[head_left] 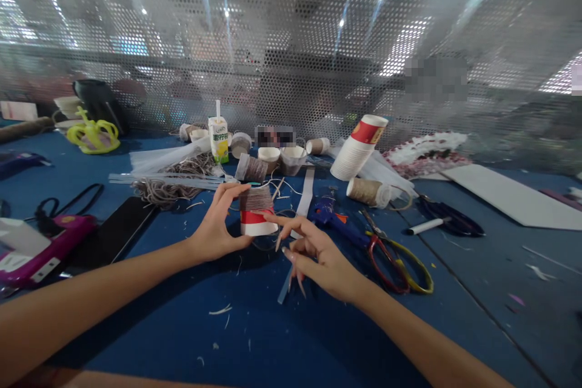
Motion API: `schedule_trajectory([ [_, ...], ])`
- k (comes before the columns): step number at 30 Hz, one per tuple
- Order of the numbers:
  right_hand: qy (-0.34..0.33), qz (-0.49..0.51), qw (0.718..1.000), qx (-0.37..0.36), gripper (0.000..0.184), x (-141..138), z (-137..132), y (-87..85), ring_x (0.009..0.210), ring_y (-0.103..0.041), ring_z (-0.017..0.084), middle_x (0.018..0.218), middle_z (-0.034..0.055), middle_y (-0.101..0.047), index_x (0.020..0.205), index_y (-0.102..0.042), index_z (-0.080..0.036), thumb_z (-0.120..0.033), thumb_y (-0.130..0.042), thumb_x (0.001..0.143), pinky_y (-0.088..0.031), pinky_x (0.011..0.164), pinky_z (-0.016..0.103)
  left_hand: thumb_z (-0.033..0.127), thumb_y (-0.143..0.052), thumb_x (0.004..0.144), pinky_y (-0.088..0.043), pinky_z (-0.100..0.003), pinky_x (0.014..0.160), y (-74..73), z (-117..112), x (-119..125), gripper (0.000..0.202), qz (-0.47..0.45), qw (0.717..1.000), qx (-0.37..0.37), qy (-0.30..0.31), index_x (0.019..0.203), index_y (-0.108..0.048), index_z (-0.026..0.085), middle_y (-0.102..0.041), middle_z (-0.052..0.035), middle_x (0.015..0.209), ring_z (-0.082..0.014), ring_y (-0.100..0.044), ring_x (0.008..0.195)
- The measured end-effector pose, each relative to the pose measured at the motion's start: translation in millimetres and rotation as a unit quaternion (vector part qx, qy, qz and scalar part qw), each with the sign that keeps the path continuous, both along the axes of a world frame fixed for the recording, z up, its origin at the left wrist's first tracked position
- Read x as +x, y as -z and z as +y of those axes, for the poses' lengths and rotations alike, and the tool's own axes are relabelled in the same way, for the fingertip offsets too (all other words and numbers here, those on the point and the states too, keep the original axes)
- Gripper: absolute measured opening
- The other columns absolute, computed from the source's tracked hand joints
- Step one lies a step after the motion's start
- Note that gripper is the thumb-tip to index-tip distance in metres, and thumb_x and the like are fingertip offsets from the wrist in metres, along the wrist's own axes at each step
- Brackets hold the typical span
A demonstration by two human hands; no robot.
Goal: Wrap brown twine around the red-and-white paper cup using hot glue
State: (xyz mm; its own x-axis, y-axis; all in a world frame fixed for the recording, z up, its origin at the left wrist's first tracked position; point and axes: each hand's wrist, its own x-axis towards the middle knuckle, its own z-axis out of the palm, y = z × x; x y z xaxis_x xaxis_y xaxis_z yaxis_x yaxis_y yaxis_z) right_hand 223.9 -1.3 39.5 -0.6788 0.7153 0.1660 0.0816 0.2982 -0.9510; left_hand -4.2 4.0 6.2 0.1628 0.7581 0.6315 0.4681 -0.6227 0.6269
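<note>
A red and white paper cup (259,222) stands upside down in front of me, its narrower upper part wound with rows of grey-brown yarn (256,199). My left hand (219,224) grips it from the left, fingers over the top and thumb near the lower rim. On the right, the index fingertip of my right hand (313,251) touches the cup's side at the lower edge of the yarn. Its thumb and curled fingers close near a thin strand that loops below the cup. Beneath that hand lies a narrow translucent strip (285,288).
Right of my hands are a blue glue gun (341,224) and red-and-yellow-handled scissors (400,267). Behind stand a drink carton (219,139), stacked paper cups (357,151) and several yarn-wrapped cups. A yarn bundle (166,189), black phone (113,233) and magenta device (54,248) lie left.
</note>
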Motion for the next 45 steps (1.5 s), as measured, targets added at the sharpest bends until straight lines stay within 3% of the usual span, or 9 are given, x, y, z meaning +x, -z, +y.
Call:
schedule_trajectory([
  [11, 0.085, 0.114, 0.987, -0.073, 0.005, 5, 13, -0.4, 0.031, -0.048, -0.001, 0.126, 0.0110, -0.064, 0.078, -0.052, -0.019, -0.019, -0.056, 0.080, -0.054, 0.043, 0.022, 0.015, -0.070, 0.064, -0.043, -0.050, 0.108, 4.5, 2, 0, 0.071, -0.088, 0.995, -0.032, 0.041, 0.127, -0.041, 0.027, -0.040, -0.0084, 0.128, -0.0278, -0.044, 0.125],
  [16, 0.117, 0.171, 0.971, -0.118, 0.003, 5, 16, -2.8, 0.027, -0.044, 0.002, 0.094, 0.0063, -0.075, 0.076, -0.052, -0.019, -0.017, -0.054, 0.076, -0.052, 0.037, 0.021, 0.020, -0.073, 0.064, -0.041, -0.049, 0.109, 6.0, 3, 0, 0.070, -0.116, 0.990, -0.050, 0.068, 0.126, -0.040, 0.026, -0.039, -0.0094, 0.131, -0.0286, -0.042, 0.128],
  [21, 0.166, 0.181, 0.961, -0.125, 0.006, 6, 21, -3.7, 0.026, -0.042, 0.005, 0.064, 0.0006, -0.071, 0.070, -0.053, -0.020, -0.017, -0.054, 0.075, -0.049, 0.034, 0.021, 0.025, -0.075, 0.066, -0.040, -0.049, 0.109, 4.8, 4, 2, 0.071, -0.155, 0.980, -0.062, 0.104, 0.126, -0.037, 0.025, -0.040, -0.0112, 0.131, -0.0288, -0.045, 0.127],
  [25, 0.211, 0.213, 0.951, -0.072, 0.007, 9, 20, -3.6, 0.026, -0.037, 0.003, 0.071, 0.0024, -0.074, 0.068, -0.054, -0.020, -0.016, -0.053, 0.074, -0.045, 0.033, 0.020, 0.023, -0.074, 0.066, -0.039, -0.052, 0.110, 6.1, 5, 2, 0.071, -0.157, 0.981, -0.063, 0.090, 0.126, -0.036, 0.026, -0.042, -0.0110, 0.130, -0.0291, -0.045, 0.127],
  [31, 0.104, 0.091, 0.990, -0.008, 0.007, 7, 3, -6.2, 0.032, -0.049, 0.003, 0.112, 0.0101, -0.071, 0.072, -0.059, -0.019, -0.017, -0.054, 0.077, -0.047, 0.037, 0.021, 0.020, -0.072, 0.066, -0.040, -0.051, 0.109, 7.4, 4, 1, 0.069, -0.138, 0.987, -0.062, 0.055, 0.126, -0.038, 0.024, -0.043, -0.0109, 0.129, -0.0287, -0.045, 0.127],
  [35, 0.114, 0.034, 0.992, 0.038, 0.008, 4, 0, -5.3, 0.034, -0.050, 0.005, 0.103, 0.0093, -0.074, 0.072, -0.059, -0.019, -0.015, -0.054, 0.078, -0.046, 0.035, 0.020, 0.021, -0.074, 0.066, -0.038, -0.051, 0.110, 7.7, 5, 0, 0.070, -0.143, 0.986, -0.067, 0.056, 0.126, -0.037, 0.023, -0.042, -0.0117, 0.130, -0.0284, -0.043, 0.128],
  [38, 0.129, 0.055, 0.990, 0.027, 0.008, 5, 4, -4.6, 0.032, -0.050, 0.004, 0.100, 0.0094, -0.075, 0.073, -0.058, -0.019, -0.016, -0.053, 0.078, -0.047, 0.036, 0.020, 0.022, -0.074, 0.065, -0.038, -0.051, 0.111, 7.6, 5, 0, 0.071, -0.147, 0.984, -0.072, 0.066, 0.125, -0.037, 0.023, -0.042, -0.0120, 0.131, -0.0284, -0.043, 0.128],
  [42, 0.145, 0.090, 0.985, -0.022, 0.008, 7, 9, -5.4, 0.029, -0.048, 0.001, 0.125, 0.0128, -0.065, 0.070, -0.056, -0.018, -0.021, -0.055, 0.077, -0.052, 0.039, 0.023, 0.026, -0.075, 0.065, -0.040, -0.051, 0.109, 7.9, 4, 0, 0.069, -0.160, 0.982, -0.069, 0.073, 0.123, -0.037, 0.024, -0.044, -0.0120, 0.129, -0.0291, -0.046, 0.127],
  [45, 0.169, 0.103, 0.979, -0.042, 0.006, 8, 14, -5.0, 0.027, -0.046, 0.002, 0.120, 0.0124, -0.068, 0.068, -0.055, -0.018, -0.020, -0.055, 0.073, -0.051, 0.037, 0.023, 0.026, -0.075, 0.066, -0.042, -0.050, 0.107, 8.7, 4, 1, 0.069, -0.167, 0.980, -0.068, 0.084, 0.123, -0.037, 0.025, -0.046, -0.0119, 0.128, -0.0289, -0.048, 0.126],
])
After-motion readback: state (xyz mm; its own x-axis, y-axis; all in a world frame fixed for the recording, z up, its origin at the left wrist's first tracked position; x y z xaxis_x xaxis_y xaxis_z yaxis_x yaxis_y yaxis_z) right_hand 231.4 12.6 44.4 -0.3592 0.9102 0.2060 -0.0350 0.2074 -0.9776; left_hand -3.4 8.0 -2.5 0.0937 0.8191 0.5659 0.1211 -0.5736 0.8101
